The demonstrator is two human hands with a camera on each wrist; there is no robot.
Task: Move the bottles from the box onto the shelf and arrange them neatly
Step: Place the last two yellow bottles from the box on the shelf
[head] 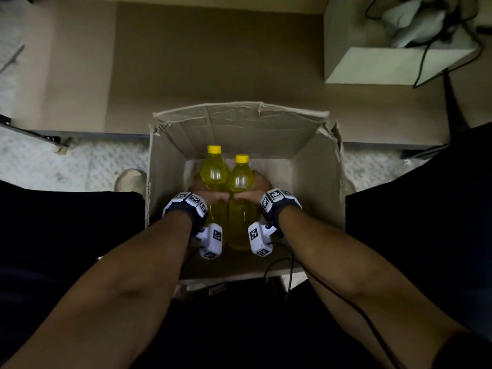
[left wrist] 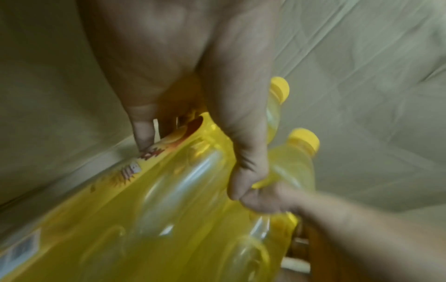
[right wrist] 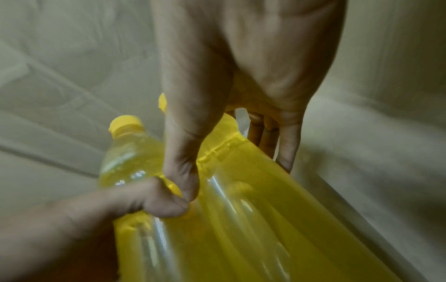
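Inside the box [head: 314,166], 2 bottles [head: 226,182] lie side by side, caps pointing far. The left hand [head: 206,191] grasps the left one, the right hand [head: 257,189] the right one.

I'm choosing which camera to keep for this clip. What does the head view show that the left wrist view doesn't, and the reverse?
Only the head view shows the whole cardboard box, the shelf beyond it, both wrist trackers and the right hand wrapping its bottle.

Only the left wrist view shows the printed label and the left hand with fingertips curled behind its bottle.

Both show two yellow-capped bottles side by side, thumbs meeting.
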